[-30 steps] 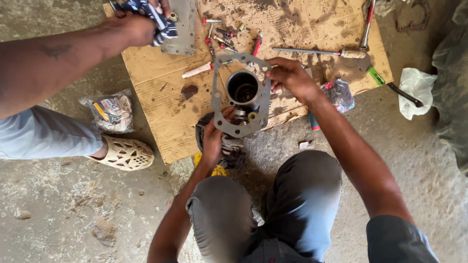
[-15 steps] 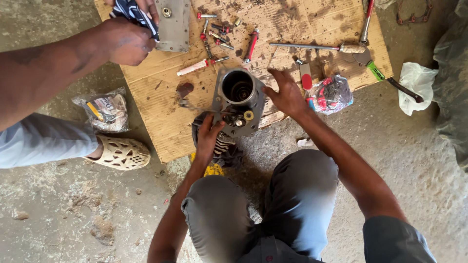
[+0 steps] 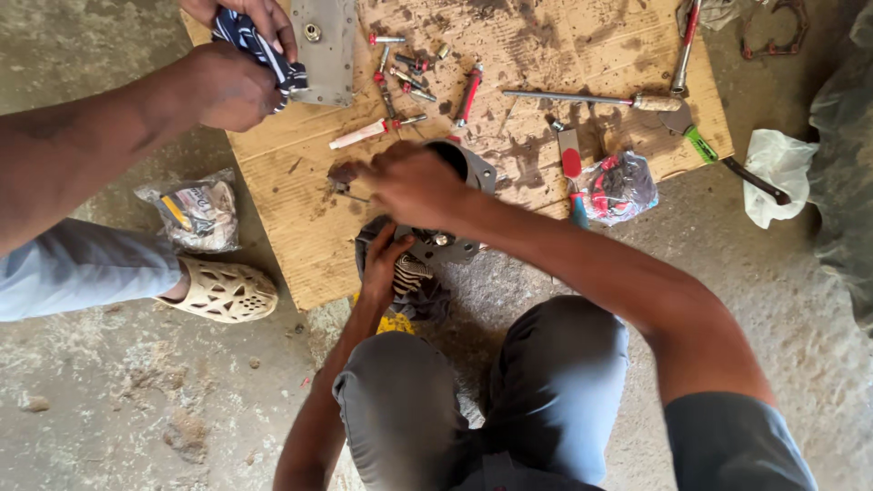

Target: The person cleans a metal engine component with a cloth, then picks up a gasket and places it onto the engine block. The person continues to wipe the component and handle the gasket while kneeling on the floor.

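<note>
Hands are meeting over a grey metal engine housing [image 3: 473, 177] at the near edge of a cardboard sheet [image 3: 300, 255] that lies on the concrete floor. The right hand [image 3: 414, 185] is reaching leftward across the housing's round opening, fingers curled down; what they are closing on, if anything, I cannot tell. The left hand [image 3: 384, 259] is pressing against the housing's lower side, gripping it through a dark rag [image 3: 414, 286] bunched beneath. By my reading the work is sitting midway: the housing is lying bare and open, while red-tipped bolts [image 3: 400, 68], a red-handled screwdriver [image 3: 468, 94] and a long bar tool [image 3: 582, 98] are lying loose on the cardboard beyond. Farther left, another person's hands [image 3: 236, 68] are wiping a flat grey cover plate [image 3: 326, 45] with a striped cloth [image 3: 255, 41].
</note>
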### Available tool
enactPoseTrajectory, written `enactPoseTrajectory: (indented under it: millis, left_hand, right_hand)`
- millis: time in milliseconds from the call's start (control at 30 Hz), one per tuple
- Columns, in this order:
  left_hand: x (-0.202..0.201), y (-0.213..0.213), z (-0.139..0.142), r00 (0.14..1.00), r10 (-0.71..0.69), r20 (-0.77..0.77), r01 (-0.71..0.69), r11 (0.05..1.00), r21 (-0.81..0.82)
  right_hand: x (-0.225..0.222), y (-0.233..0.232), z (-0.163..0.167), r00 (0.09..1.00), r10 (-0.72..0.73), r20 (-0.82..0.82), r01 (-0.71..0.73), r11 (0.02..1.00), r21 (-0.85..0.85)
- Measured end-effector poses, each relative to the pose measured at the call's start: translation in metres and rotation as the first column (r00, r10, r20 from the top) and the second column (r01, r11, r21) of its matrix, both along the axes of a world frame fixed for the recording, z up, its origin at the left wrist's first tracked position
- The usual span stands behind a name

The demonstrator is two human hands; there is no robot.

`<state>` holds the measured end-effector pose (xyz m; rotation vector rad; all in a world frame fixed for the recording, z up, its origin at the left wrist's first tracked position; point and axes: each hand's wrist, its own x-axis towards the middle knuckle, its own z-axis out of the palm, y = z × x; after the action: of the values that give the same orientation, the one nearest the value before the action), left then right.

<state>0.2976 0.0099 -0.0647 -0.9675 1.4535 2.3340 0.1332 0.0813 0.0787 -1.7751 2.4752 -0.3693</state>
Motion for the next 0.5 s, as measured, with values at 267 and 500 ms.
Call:
enactPoseTrajectory:
  millis: [267,500]
  left_hand:
    - [0.006,0.002,-0.021,0.974,0.014,-0.225,-0.009,1.000,0.025]
    - [0.008,-0.015,-0.041,0.947,-0.282,-0.153,0.169,0.845,-0.508]
  right_hand:
    - [0.010,-0.081,-0.048,0.959,-0.159,0.234,0.041,0.896,0.442]
    - [0.017,-0.040,0.014,0.817,-0.341,0.465,0.061,0.853,0.519]
